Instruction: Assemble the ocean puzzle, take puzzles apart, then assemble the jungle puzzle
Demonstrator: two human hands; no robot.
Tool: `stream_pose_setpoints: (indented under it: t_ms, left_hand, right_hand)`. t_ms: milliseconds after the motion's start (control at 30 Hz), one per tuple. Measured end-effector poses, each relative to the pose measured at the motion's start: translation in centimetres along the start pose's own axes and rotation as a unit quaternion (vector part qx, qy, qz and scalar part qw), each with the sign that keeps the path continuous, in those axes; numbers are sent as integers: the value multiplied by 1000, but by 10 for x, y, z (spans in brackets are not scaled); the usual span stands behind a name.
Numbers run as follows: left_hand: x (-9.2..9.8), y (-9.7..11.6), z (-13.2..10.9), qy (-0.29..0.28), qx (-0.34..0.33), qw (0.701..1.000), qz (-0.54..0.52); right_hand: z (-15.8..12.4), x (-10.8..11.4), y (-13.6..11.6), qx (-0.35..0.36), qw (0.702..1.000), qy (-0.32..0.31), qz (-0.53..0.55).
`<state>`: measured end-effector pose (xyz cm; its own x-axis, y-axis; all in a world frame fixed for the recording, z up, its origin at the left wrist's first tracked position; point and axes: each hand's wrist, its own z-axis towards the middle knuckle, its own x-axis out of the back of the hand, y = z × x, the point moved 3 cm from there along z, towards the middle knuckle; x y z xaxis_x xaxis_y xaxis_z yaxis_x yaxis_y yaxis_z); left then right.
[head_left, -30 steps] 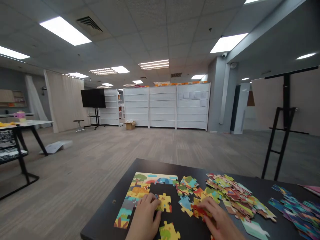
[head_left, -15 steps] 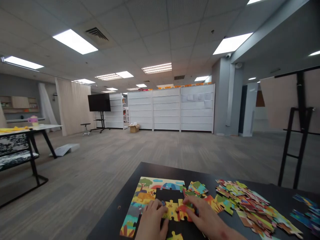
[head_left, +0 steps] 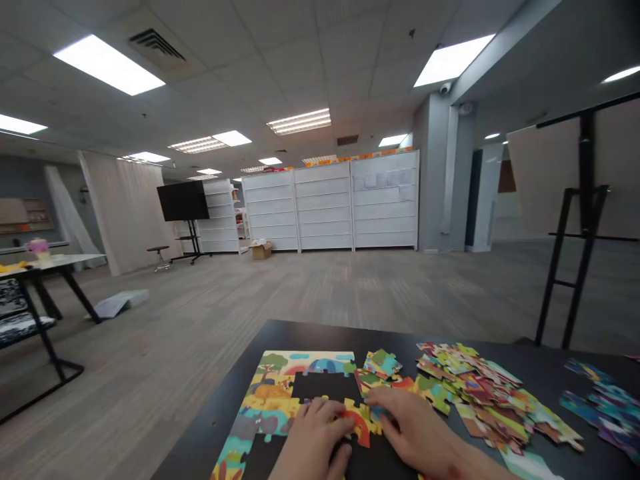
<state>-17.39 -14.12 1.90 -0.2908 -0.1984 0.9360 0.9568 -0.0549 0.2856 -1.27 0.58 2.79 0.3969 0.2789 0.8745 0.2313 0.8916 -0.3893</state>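
Observation:
A partly assembled jigsaw puzzle with cartoon animals lies on the black table, with dark gaps inside its border. My left hand rests over its middle, fingers spread and lightly bent on the yellow pieces, thumb apart. A red-and-yellow puzzle piece lies just right of those fingertips. My right hand pinches a yellow-and-blue puzzle piece between thumb and index finger, beside the red one. Its far side is hidden by the fingers.
A heap of loose puzzle pieces lies to the right on the black table. Beyond it are blue puzzle pieces. A few joined pieces sit by the puzzle's right edge. A black easel stands at right.
The view has turned slightly right and down. My left fingers have shifted right over the yellow pieces. A yellow-and-blue piece now shows at my right fingertips, beside the red one.

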Motion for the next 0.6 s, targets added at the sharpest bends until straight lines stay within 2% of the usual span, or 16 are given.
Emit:
stream_pose_setpoints:
  t_ms: [167, 333, 400, 467, 533, 600]
  left_hand:
    - [-12, -10, -7, -2, -29, 999, 25]
    - [-23, -17, -8, 7, -50, 997, 63]
    - [-27, -19, -8, -1, -61, 995, 73]
    - [-30, -21, -8, 0, -58, 996, 68]
    - [-31, -23, -10, 17, -37, 998, 56]
    - [-32, -25, -12, 33, -13, 998, 47]
  right_hand:
    - [-9, 16, 9, -14, 998, 64, 12]
    - [-3, 16, 3, -59, 973, 139, 174]
    - [-4, 17, 0, -54, 962, 150, 221]
    - [-7, 21, -6, 7, 971, 132, 202]
    - [-12, 25, -12, 79, 985, 73, 137]
    - [-15, 28, -16, 106, 991, 2, 87]
